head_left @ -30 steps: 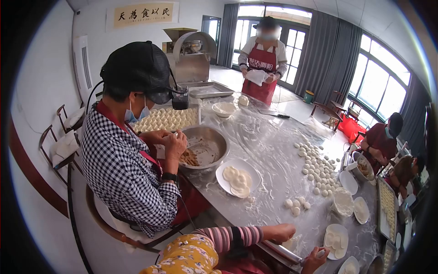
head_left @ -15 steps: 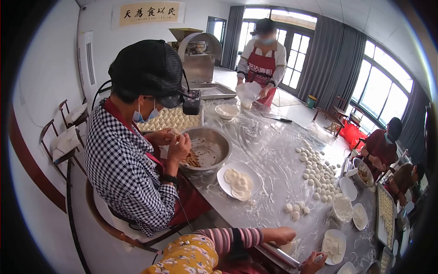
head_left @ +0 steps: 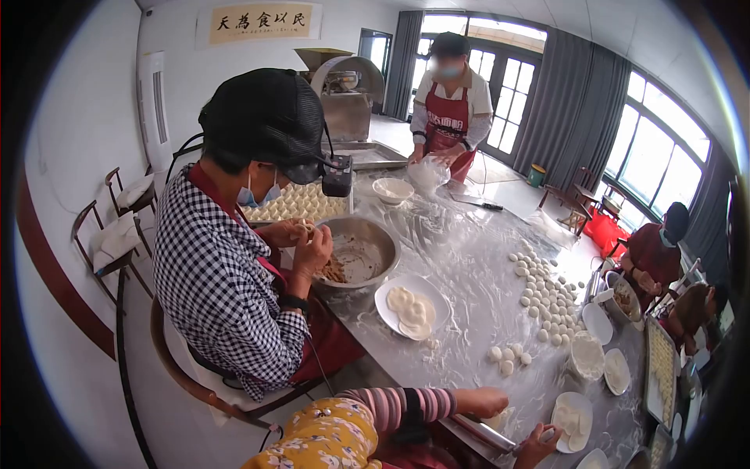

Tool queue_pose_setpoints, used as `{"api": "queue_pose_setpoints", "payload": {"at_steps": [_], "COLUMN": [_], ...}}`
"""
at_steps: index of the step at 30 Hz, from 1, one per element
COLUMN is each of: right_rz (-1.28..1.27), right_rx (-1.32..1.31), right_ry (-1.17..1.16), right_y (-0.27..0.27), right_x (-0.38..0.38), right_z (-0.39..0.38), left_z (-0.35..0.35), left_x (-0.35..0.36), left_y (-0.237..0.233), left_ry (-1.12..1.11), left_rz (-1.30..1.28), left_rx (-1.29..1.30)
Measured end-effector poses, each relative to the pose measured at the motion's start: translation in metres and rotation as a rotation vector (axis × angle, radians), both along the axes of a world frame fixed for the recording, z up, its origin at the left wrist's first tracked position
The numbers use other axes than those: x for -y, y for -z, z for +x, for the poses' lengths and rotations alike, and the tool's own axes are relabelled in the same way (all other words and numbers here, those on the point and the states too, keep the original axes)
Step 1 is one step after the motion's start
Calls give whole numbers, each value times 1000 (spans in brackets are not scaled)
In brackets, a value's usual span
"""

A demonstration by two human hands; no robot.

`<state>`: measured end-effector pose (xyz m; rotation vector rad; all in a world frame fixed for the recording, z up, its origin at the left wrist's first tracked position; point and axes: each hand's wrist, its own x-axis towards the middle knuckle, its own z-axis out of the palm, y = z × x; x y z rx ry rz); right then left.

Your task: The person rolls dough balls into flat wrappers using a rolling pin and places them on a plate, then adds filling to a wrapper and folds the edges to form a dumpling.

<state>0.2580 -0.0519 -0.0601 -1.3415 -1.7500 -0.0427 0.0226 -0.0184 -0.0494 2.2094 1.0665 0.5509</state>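
At the lower edge, my left hand point(head_left: 483, 401) comes out of a striped sleeve with its fingers bent down at a round dough wrapper point(head_left: 498, 420), partly hidden below it. My right hand point(head_left: 537, 446) is closed around the end of a rolling pin point(head_left: 486, 432), which lies slanted at the table edge beside the wrapper. Just right of my hands is a white plate of rolled wrappers point(head_left: 573, 422). Beyond my left hand sit several small dough balls point(head_left: 508, 359).
On my left, a seated co-worker point(head_left: 226, 266) pinches a dumpling over a metal bowl of filling point(head_left: 367, 254). Another plate of wrappers point(head_left: 440, 301) stands on the floured table point(head_left: 461, 266). A standing person point(head_left: 449, 109) handles a plastic bag point(head_left: 429, 175). Many dough balls point(head_left: 547, 305) lie further right.
The standing person's bag has come down onto the table. My left hand has shifted slightly over the wrapper. The view has moved a little; my right hand still grips the rolling pin.
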Motion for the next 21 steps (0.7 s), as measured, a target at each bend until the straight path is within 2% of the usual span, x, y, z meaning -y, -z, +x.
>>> {"api": "queue_pose_setpoints", "payload": {"at_steps": [1,3,5,6,8,11,15,17,18,21], "right_rz": [86,45,-64,-64,60,-52,-147,-176,-72,-73], "right_rx": [476,529,-482,-484,-316,-423,-546,-595,-490,-502], "right_ry": [130,151,-28,-30,-68,-73,-133,-83,-67,-16], "right_y": [4,7,4,14,30,13,3,6,5,5], "right_x": [9,11,-1,-16,-54,-61,-29,-9,0,8], "right_z": [8,7,-12,-11,-3,-20,-19,-9,-8,-7], "left_z": [-2,-7,-11,-10,-7,6,2,-2,-2,-5], "left_x": [0,5,15,16,12,-1,4,9,8,6], "left_y": [3,1,-14,-15,-16,-6,-13,-12,-8,-5], "left_ry": [-20,-44,-50,-52,-71,-151,-75,-42,-43,-89], "left_rz": [-28,-60,-64,-64,-36,-56,-113,9,0,-90], "left_rx": [70,136,149,148,84,-17,14,47,50,64]}}
